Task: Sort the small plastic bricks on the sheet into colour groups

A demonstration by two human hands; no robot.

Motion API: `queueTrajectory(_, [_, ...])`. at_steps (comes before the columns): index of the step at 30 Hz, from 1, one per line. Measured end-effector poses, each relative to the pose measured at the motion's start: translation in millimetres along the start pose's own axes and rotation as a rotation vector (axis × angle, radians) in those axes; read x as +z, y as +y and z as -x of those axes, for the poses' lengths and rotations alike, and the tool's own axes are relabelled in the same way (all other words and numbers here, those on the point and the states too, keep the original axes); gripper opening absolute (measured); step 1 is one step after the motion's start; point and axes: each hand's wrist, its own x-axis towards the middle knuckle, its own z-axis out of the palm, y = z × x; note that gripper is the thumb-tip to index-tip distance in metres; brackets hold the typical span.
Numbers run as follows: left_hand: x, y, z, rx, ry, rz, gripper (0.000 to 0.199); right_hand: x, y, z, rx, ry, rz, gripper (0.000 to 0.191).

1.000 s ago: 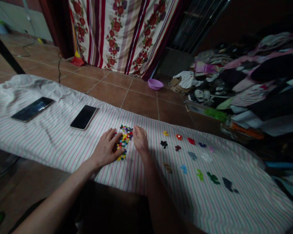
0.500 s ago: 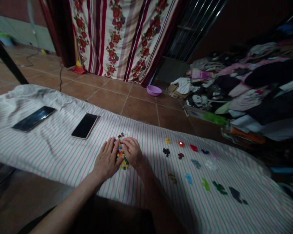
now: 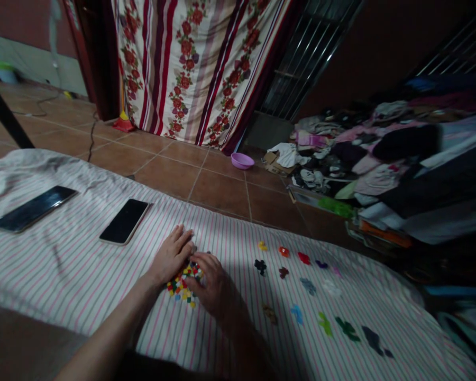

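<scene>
The striped cloth looks like woven fabric, matt and softly creased, rougher where it bunches at the far left. On it, the left phone and the black-screened phone show smooth, glossy, glass-like faces, the former with a pale reflection. The mixed small pieces look like hard plastic; the orange cluster catches a glint, while the whitish cluster appears translucent. Beyond, the floral curtain is matt, pleated cloth, the floor tiles have a dull sheen, the purple basin seems smooth plastic, and the window bars gleam like metal.
</scene>
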Motion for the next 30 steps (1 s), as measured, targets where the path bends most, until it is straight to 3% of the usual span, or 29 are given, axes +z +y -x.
queueTrajectory(4, [-1.6, 3, -10, 0.057, -0.093, 0.050, 0.044, 4, -5, 9, -0.032, -0.099, 0.104, 0.080])
queueTrajectory(7, [-7.5, 11, -12, 0.012, -0.186, 0.103, 0.043, 10, -14, 14, -0.005, -0.134, 0.146, 0.093])
queueTrajectory(12, [-20.6, 28, -11, 0.022, -0.268, 0.260, 0.038, 17, -21, 17, 0.048, -0.058, 0.181, 0.069])
queueTrajectory(16, [-28.7, 38, -3, -0.004, -0.269, 0.238, 0.038, 21, -16, 15, -0.015, 0.013, 0.167, 0.040])
queueTrajectory(19, [-33.0, 39, 5, -0.039, -0.249, 0.246, 0.037, 23, -10, 11, -0.065, 0.075, 0.128, 0.028])
queueTrajectory(23, [-37.5, 30, 19, -0.026, -0.183, 0.255, 0.036, 22, -3, 6, -0.077, 0.159, 0.062, 0.024])
queueTrajectory(27, [-49.7, 20, 35, 0.103, -0.153, 0.140, 0.043, 8, 0, 5, -0.023, 0.160, 0.065, 0.025])
queueTrajectory(30, [-64.6, 16, 47, 0.077, -0.223, -0.003, 0.068, -9, 2, 10, 0.078, 0.026, 0.134, 0.055])
